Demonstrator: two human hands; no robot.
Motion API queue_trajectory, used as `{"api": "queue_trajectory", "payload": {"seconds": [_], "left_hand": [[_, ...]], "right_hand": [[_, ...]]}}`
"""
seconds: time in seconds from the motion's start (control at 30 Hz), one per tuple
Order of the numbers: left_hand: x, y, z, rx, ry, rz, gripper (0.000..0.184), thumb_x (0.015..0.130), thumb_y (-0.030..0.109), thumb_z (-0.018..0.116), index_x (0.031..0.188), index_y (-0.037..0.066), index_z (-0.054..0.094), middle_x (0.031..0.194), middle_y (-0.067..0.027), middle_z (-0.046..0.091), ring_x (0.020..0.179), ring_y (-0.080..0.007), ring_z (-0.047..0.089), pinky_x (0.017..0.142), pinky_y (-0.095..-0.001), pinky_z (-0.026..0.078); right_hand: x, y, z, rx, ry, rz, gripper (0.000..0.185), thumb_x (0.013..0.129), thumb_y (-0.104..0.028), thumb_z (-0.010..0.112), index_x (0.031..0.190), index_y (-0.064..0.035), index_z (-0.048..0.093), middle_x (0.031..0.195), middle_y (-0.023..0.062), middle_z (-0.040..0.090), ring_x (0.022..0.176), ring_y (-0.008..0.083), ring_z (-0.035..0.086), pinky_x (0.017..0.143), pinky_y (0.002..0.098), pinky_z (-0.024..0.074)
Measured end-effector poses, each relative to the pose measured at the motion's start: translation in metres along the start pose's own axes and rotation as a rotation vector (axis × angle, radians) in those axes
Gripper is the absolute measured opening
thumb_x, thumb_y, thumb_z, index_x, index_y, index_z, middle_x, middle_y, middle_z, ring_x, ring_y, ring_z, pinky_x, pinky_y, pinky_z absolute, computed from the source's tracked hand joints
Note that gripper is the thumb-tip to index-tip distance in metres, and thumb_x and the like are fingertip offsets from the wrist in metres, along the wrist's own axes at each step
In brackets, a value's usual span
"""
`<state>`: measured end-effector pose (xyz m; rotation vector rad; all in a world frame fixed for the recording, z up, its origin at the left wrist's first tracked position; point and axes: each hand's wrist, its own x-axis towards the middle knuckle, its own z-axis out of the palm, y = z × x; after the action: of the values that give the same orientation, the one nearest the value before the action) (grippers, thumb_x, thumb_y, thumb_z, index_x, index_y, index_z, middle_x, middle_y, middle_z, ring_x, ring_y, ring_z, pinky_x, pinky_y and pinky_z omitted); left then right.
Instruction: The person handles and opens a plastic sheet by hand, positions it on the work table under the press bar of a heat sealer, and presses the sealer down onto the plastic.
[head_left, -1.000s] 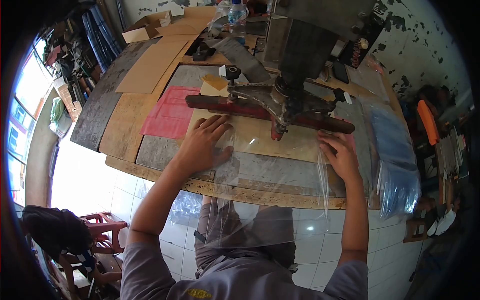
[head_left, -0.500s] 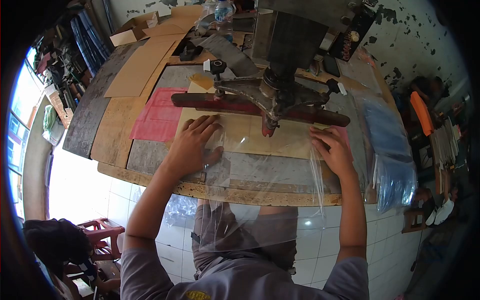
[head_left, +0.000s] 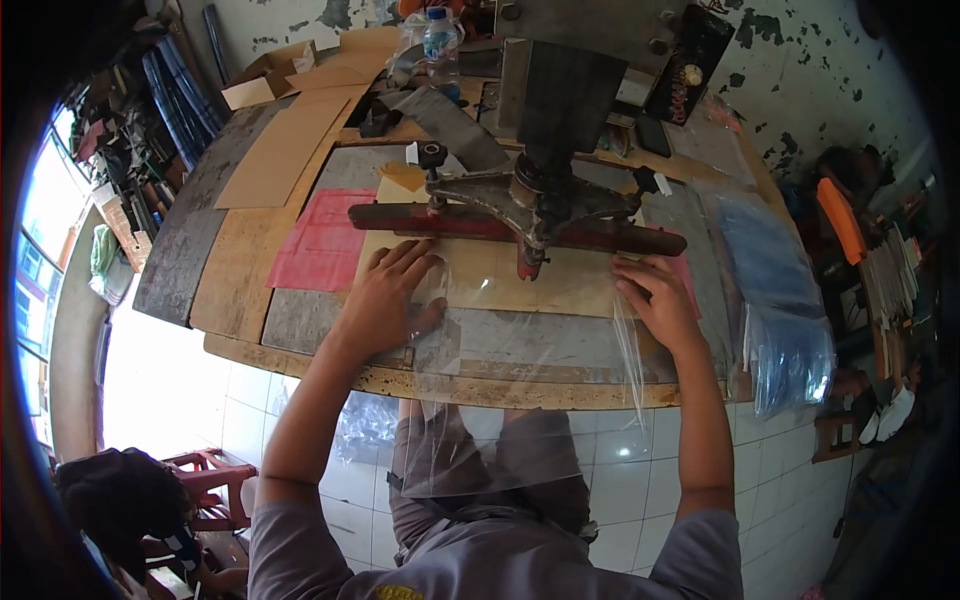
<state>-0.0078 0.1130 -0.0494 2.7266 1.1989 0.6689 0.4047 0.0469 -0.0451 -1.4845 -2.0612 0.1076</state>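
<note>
A clear plastic sheet (head_left: 530, 345) lies on the bench and hangs over its front edge above my lap. My left hand (head_left: 393, 300) rests on the sheet's left side, open, fingers stretched forward and thumb apart. On the right side, my right hand (head_left: 655, 300) touches the sheet's edge with bent fingers, thumb apart from them. Beneath the plastic is a pale yellow sheet (head_left: 490, 265). Just beyond my fingertips, the red bar (head_left: 460, 228) of a press (head_left: 545, 190) spans the work; I cannot tell whether it touches the plastic.
Pink sheet material (head_left: 318, 240) lies left of my left hand. Stacked clear plastic sleeves (head_left: 785, 350) sit at the bench's right edge. Cardboard (head_left: 283, 150) and a water bottle (head_left: 440, 45) are farther back. Another person (head_left: 125, 505) is low at the left, near a red stool (head_left: 215, 490).
The view has shifted slightly. The press bar looks a little lower, closer to the bench. Both hands stay in nearly the same place on the plastic sheet.
</note>
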Motion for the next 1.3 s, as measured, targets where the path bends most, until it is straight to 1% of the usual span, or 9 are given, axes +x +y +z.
{"api": "queue_trajectory", "payload": {"seconds": [0.1,0.2,0.3,0.4,0.8,1.1,1.2,1.3], "left_hand": [[0.0006,0.0029,-0.0025,-0.012,-0.011,-0.009,0.052,0.085,0.029,0.073,0.130,0.006,0.062,0.150,-0.0178,0.056,0.142,-0.0370,0.048,0.118,-0.0488,0.036],[0.0004,0.0025,-0.0011,0.007,0.032,0.018,0.052,0.085,0.032,0.073,0.126,0.003,0.064,0.146,-0.0198,0.059,0.139,-0.0370,0.052,0.116,-0.0490,0.038],[0.0006,0.0026,-0.0011,0.001,0.026,0.008,0.052,0.085,0.032,0.073,0.126,0.003,0.064,0.146,-0.0196,0.059,0.139,-0.0370,0.051,0.117,-0.0490,0.038],[-0.0010,0.0023,-0.0001,-0.002,-0.012,-0.025,0.051,0.085,0.029,0.072,0.130,0.007,0.062,0.152,-0.0173,0.055,0.143,-0.0365,0.048,0.120,-0.0489,0.035],[0.0013,0.0016,-0.0001,-0.018,-0.015,-0.015,0.051,0.084,0.027,0.074,0.129,0.006,0.062,0.151,-0.0165,0.055,0.143,-0.0367,0.048,0.118,-0.0492,0.036],[0.0034,0.0040,-0.0027,-0.010,-0.017,-0.027,0.052,0.083,0.027,0.074,0.129,0.005,0.063,0.148,-0.0199,0.057,0.143,-0.0361,0.048,0.118,-0.0490,0.037],[0.0029,0.0041,-0.0026,-0.015,-0.020,-0.030,0.051,0.083,0.027,0.074,0.128,0.005,0.063,0.149,-0.0192,0.057,0.143,-0.0360,0.048,0.118,-0.0488,0.037],[0.0023,0.0027,-0.0016,-0.002,0.020,-0.002,0.051,0.083,0.030,0.074,0.126,0.004,0.065,0.146,-0.0183,0.059,0.140,-0.0356,0.051,0.115,-0.0487,0.039]], "right_hand": [[-0.0032,0.0007,0.0023,0.016,0.008,-0.004,0.025,0.093,-0.010,0.073,0.115,-0.0005,0.076,0.123,0.0088,0.075,0.107,0.0278,0.065,0.096,0.0395,0.0545],[-0.0021,0.0035,0.0024,0.026,0.017,-0.019,0.025,0.093,-0.010,0.073,0.115,-0.0006,0.076,0.124,0.0088,0.075,0.106,0.0281,0.064,0.096,0.0394,0.0543],[-0.0019,0.0020,0.0016,0.002,0.015,-0.019,0.025,0.092,-0.011,0.073,0.115,-0.0002,0.076,0.124,0.0087,0.075,0.106,0.0282,0.064,0.096,0.0392,0.0541],[-0.0034,0.0026,0.0041,-0.002,0.018,-0.016,0.025,0.092,-0.011,0.073,0.114,0.0001,0.076,0.124,0.0085,0.075,0.107,0.0280,0.064,0.096,0.0391,0.0540],[-0.0033,0.0023,0.0051,0.002,0.019,0.000,0.025,0.091,-0.010,0.074,0.114,0.0010,0.076,0.122,0.0095,0.075,0.107,0.0278,0.066,0.096,0.0389,0.0546],[-0.0012,-0.0015,0.0011,0.011,0.014,0.005,0.025,0.092,-0.010,0.074,0.114,0.0009,0.076,0.122,0.0085,0.076,0.108,0.0277,0.065,0.096,0.0390,0.0549],[-0.0021,-0.0009,0.0015,0.008,0.014,-0.006,0.024,0.092,-0.010,0.073,0.114,0.0008,0.076,0.123,0.0083,0.075,0.108,0.0277,0.065,0.095,0.0390,0.0549],[-0.0026,0.0027,0.0026,-0.011,0.017,-0.034,0.025,0.092,-0.010,0.073,0.115,0.0005,0.075,0.123,0.0088,0.075,0.108,0.0280,0.065,0.095,0.0391,0.0549]]}}
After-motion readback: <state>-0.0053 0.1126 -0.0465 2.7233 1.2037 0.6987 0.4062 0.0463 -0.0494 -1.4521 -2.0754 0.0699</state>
